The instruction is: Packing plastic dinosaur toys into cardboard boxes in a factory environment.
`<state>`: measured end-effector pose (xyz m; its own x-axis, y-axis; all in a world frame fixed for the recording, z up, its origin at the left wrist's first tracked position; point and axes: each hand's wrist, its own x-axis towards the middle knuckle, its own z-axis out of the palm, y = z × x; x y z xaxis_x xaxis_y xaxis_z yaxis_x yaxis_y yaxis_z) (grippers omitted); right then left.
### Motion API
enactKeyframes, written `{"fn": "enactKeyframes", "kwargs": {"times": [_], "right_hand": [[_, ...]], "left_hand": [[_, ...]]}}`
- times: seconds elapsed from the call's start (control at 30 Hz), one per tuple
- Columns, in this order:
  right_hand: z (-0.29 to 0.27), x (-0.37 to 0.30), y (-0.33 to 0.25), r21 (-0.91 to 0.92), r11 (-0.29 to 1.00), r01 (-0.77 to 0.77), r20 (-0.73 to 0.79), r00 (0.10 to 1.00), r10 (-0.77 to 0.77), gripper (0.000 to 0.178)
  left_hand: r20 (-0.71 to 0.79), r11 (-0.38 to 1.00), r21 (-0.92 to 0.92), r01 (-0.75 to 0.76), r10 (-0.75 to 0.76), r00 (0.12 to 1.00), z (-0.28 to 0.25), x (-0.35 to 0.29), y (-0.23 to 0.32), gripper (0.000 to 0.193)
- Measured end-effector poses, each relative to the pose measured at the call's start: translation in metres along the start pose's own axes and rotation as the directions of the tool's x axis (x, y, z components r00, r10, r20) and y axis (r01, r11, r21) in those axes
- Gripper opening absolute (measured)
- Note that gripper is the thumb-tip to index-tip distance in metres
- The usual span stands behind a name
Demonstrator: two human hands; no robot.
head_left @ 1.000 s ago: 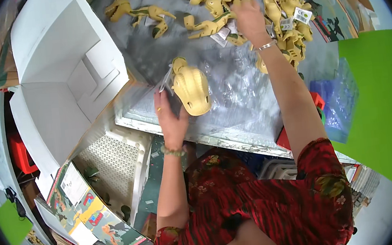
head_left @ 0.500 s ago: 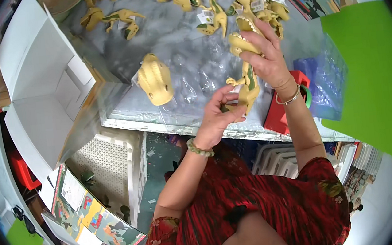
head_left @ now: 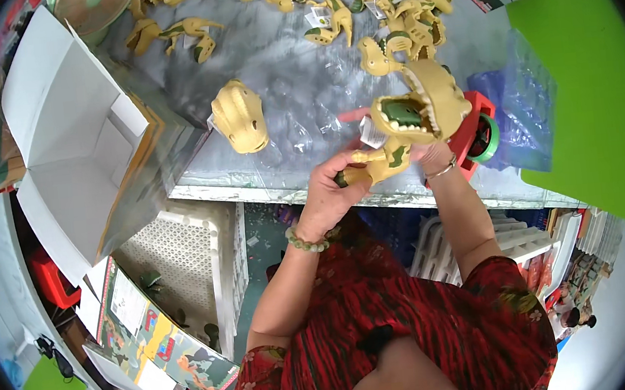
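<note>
A yellow toy dinosaur (head_left: pixel 398 158) with green patches is held over the table's front edge, its big head turned toward me and its toothed mouth gaping on a green inside. My left hand (head_left: pixel 331 197) is closed around its lower end near the feet. Behind the head and neck, my right hand (head_left: pixel 435 157) grips the toy from the right; most of its fingers are hidden. From the toy hangs a white tag (head_left: pixel 372 133). To the left, a second toy dinosaur (head_left: pixel 239 117) lies with the back of its head up.
Several toy dinosaurs (head_left: pixel 341 23) are heaped along the far side of the table. An open white-lined carton (head_left: pixel 73 135) stands at left, above a white crate (head_left: pixel 171 246). A red tape dispenser (head_left: pixel 465 143), blue plastic bags (head_left: pixel 523 118) and a green sheet (head_left: pixel 588 86) are at right.
The toy has been turned so its gaping mouth faces me, and it has come lower. My right hand has moved down from its jaws to behind it. My left hand keeps the lower end.
</note>
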<state>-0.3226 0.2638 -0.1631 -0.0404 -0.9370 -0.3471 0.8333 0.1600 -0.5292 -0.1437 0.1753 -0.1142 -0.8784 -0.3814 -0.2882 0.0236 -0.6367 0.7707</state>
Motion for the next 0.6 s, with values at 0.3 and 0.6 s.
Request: {"fn": "enactKeyframes", "kwargs": {"times": [0.3,0.6], "right_hand": [[0.065,-0.008,-0.026,-0.806,0.541,0.240,0.047,0.937,-0.345,0.048],[0.100,0.019,-0.003,-0.644,0.728,0.233,-0.337,0.768,-0.544,0.032]], "left_hand": [[-0.379,0.927,0.328,-0.181,0.305,0.874,-0.012,0.008,-0.025,0.015],[-0.173,0.390,0.881,-0.266,0.790,0.588,0.005,0.026,-0.026,0.032]]}}
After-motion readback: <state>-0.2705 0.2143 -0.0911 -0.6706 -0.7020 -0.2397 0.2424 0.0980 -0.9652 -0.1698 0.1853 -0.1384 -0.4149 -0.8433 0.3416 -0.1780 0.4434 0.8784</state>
